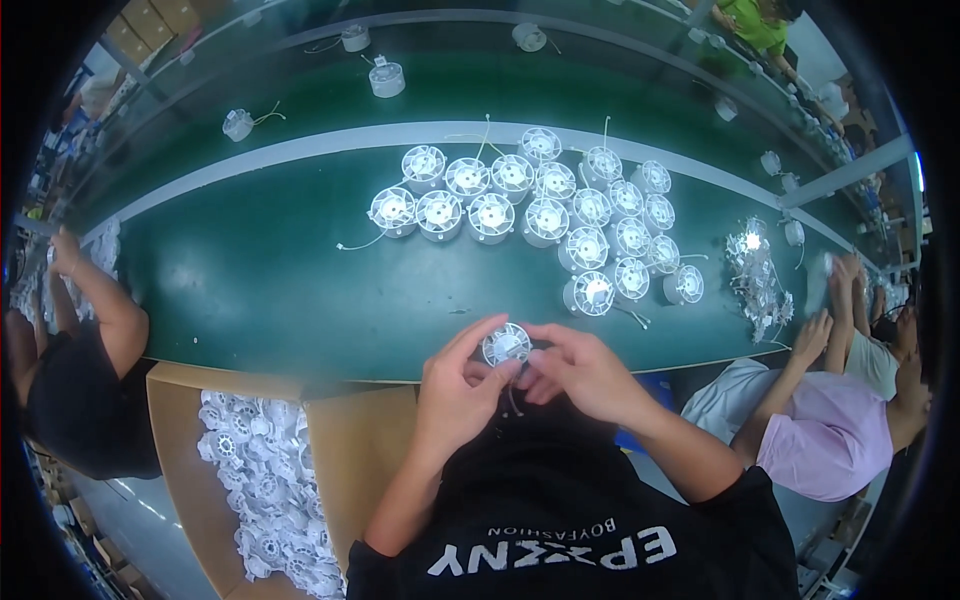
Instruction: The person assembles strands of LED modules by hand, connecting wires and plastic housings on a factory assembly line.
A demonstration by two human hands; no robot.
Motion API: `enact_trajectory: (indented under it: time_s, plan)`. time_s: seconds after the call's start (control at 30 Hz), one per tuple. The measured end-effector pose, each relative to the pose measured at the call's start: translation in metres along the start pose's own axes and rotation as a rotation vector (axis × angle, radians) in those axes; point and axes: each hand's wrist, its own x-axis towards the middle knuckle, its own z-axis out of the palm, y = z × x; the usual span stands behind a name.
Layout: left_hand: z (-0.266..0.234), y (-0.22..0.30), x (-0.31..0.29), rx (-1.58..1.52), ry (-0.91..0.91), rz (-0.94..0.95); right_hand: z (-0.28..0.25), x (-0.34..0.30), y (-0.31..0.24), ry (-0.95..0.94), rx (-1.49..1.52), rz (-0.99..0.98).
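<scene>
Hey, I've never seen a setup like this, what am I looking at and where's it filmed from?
There's no robot: a person works with two bare hands. The one picture comes from a fisheye camera on their head, looking down, so straight edges look bent.

The left hand and right hand share a grip on a round white part at the green tabletop's near edge. Beyond stands a cluster of similar white parts, some trailing thin wires; farther right lies a pile of small shiny pieces. At lower left, an open cardboard box holds many white pieces.
</scene>
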Motion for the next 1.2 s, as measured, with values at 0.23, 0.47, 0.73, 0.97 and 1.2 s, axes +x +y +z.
enact_trajectory:
  time_s: [0.23,0.47,0.73,0.97,1.2]
  plan:
    - [0.013,0.000,-0.006,-0.044,-0.067,-0.021,-0.007,0.001,-0.061,0.057,-0.829,-0.176]
    - [0.020,-0.004,-0.002,-0.076,-0.037,-0.026,-0.015,0.034,-0.064,-0.179,-1.017,0.009]
    - [0.024,-0.011,-0.004,-0.076,-0.009,0.070,-0.009,0.035,-0.069,-0.156,-1.063,0.030]
    - [0.025,-0.018,-0.001,-0.096,0.027,0.136,0.002,0.031,-0.077,-0.121,-1.085,0.152]
    - [0.024,-0.020,-0.002,-0.049,0.067,0.212,-0.004,0.032,-0.068,-0.125,-0.971,0.084]
